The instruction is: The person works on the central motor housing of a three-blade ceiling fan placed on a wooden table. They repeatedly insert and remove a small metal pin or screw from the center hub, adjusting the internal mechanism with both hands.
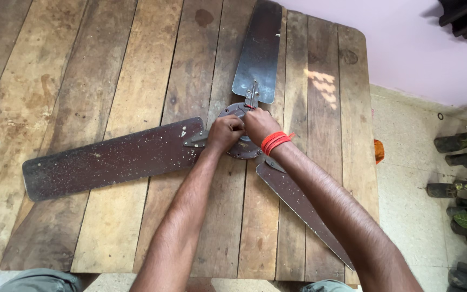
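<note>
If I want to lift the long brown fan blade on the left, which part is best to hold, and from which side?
Probably grip the brown blade near its free outer end, coming from the left. It lies flat on the wooden table, so fingers must pinch its thin edge. The inner end is bolted to the hub, where the left hand and right hand are.

You work at a bench [109, 65] of worn wooden planks; a dusty three-bladed ceiling fan [109, 159] lies flat on it.
</note>
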